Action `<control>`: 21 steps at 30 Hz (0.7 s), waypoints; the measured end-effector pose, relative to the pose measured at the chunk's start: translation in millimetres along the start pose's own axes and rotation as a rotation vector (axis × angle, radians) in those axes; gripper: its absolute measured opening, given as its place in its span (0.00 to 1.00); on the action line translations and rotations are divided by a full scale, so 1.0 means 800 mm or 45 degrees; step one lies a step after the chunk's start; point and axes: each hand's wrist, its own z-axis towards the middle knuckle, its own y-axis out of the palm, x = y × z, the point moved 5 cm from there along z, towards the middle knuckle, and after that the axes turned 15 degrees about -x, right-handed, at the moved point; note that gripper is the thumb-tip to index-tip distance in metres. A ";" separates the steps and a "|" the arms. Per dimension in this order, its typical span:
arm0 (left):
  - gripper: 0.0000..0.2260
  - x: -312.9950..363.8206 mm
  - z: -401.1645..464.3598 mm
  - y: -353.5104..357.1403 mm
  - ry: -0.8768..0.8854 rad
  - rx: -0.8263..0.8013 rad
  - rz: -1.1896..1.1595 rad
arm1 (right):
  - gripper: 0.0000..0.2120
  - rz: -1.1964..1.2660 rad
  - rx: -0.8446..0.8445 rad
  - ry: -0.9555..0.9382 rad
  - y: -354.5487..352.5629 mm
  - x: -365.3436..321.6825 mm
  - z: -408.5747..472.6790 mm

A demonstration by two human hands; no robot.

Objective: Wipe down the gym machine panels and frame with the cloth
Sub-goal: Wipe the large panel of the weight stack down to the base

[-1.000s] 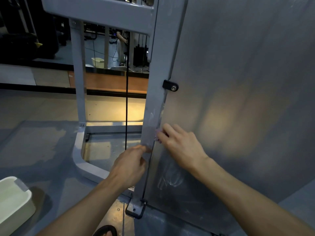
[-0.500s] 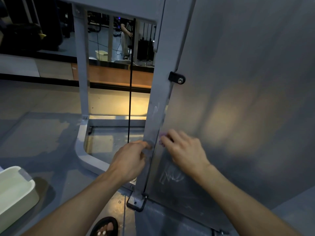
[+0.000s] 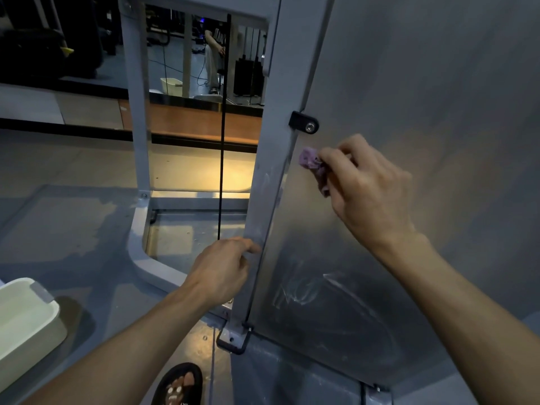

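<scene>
Now your right hand [image 3: 368, 185] is higher up the panel [image 3: 409, 112], pinching the purple cloth [image 3: 311, 162]; left hand [image 3: 222, 270], fingers loose, still touches the frame [image 3: 263, 200]. No words to read.

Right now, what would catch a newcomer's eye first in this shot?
Probably the purple cloth pinched in the right hand against the metal panel, just below a black bracket. Next, the left hand touching the frame post, and white smears low on the panel.
</scene>
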 end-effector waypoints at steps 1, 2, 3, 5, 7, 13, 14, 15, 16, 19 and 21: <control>0.19 0.000 0.000 0.001 -0.002 -0.004 -0.001 | 0.09 0.019 -0.042 -0.029 0.009 -0.005 -0.007; 0.18 -0.001 0.000 0.001 -0.003 -0.003 0.003 | 0.10 0.040 -0.089 -0.072 0.022 -0.013 -0.016; 0.18 -0.002 0.000 0.001 -0.003 0.000 0.002 | 0.11 0.058 -0.138 -0.121 0.036 -0.023 -0.027; 0.19 -0.002 0.001 0.002 0.002 0.002 0.003 | 0.13 0.050 -0.223 -0.201 0.064 -0.040 -0.050; 0.19 -0.002 0.002 0.005 0.014 -0.003 0.027 | 0.15 0.009 -0.261 -0.267 0.086 -0.053 -0.072; 0.21 0.000 0.002 0.005 0.045 0.002 0.032 | 0.28 0.005 -0.219 -0.257 0.068 -0.044 -0.065; 0.21 0.003 0.001 0.005 0.052 0.006 0.026 | 0.26 0.019 -0.202 -0.218 0.053 -0.034 -0.053; 0.21 0.005 0.000 0.005 0.061 0.013 0.017 | 0.22 0.028 -0.167 -0.172 0.036 -0.023 -0.040; 0.21 0.009 -0.001 0.004 0.075 0.025 0.003 | 0.18 0.020 -0.109 -0.110 0.018 -0.009 -0.028; 0.23 0.018 -0.002 0.002 0.119 0.066 -0.059 | 0.13 -0.037 0.082 0.093 -0.033 0.030 -0.001; 0.23 0.020 -0.002 0.001 0.139 0.092 -0.098 | 0.08 -0.023 0.115 0.151 -0.038 0.036 -0.001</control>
